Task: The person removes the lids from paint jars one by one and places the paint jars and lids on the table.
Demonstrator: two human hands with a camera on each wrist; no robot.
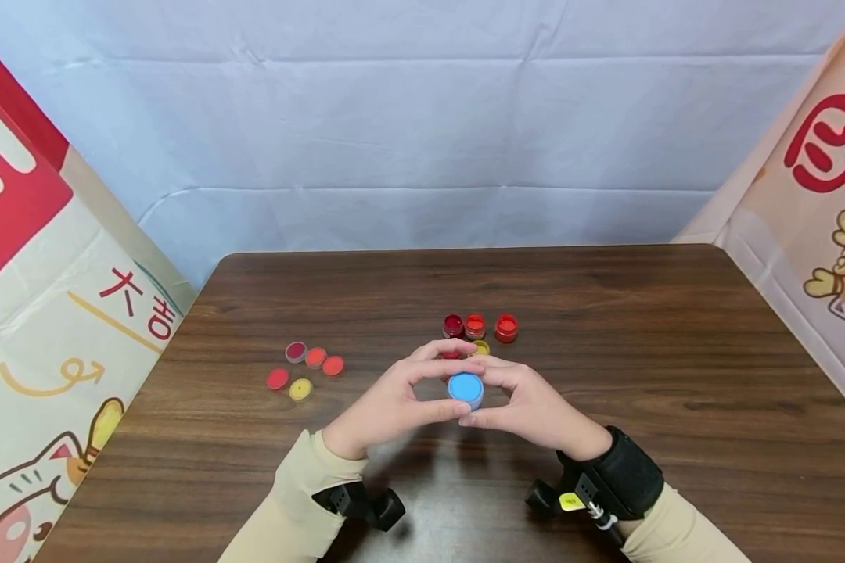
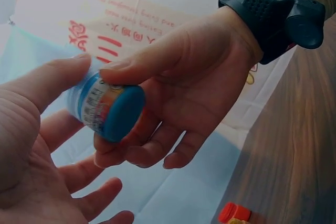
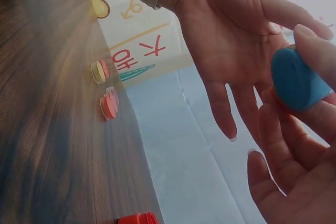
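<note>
A small paint pot point(image 1: 465, 389) with a blue end is held above the table between both hands. My left hand point(image 1: 411, 387) pinches it from the left between thumb and forefinger. From the other side my right hand point(image 1: 524, 391) grips it with thumb and fingers. In the left wrist view the pot point(image 2: 94, 106) lies tilted, its printed label partly covered by the right thumb. The left hand's other fingers point(image 2: 100, 198) spread loosely below. The right wrist view shows the pot's blue end point(image 3: 296, 80) facing the camera.
Behind the hands stand dark red point(image 1: 454, 326) and red pots point(image 1: 506, 328), with a yellow pot point(image 1: 480, 349) partly hidden by fingers. To the left lie several round lids, among them a red lid point(image 1: 278, 379) and a yellow lid point(image 1: 300, 389). Cloth surrounds the wooden table point(image 1: 605, 313).
</note>
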